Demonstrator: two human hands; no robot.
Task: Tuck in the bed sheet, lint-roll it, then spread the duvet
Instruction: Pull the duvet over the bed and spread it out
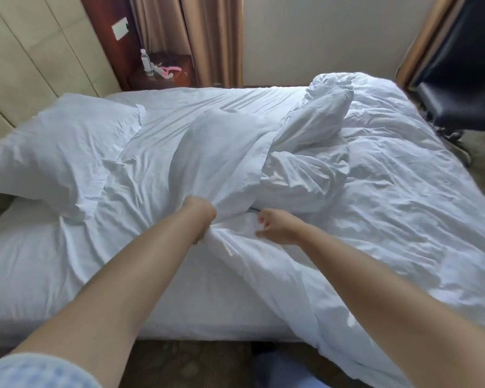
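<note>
Duvet (361,175) lies bunched across the bed's right half, one edge gathered in my left hand (200,217), fingers curled round it. Just beside, my right hand (277,225) hovers, fingers loosely spread.

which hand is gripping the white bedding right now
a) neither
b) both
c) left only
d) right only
c: the left hand has its fingers bunched into a fold of the white bedding, while the right hand hovers beside it with fingers loosely spread and holds nothing.
</note>
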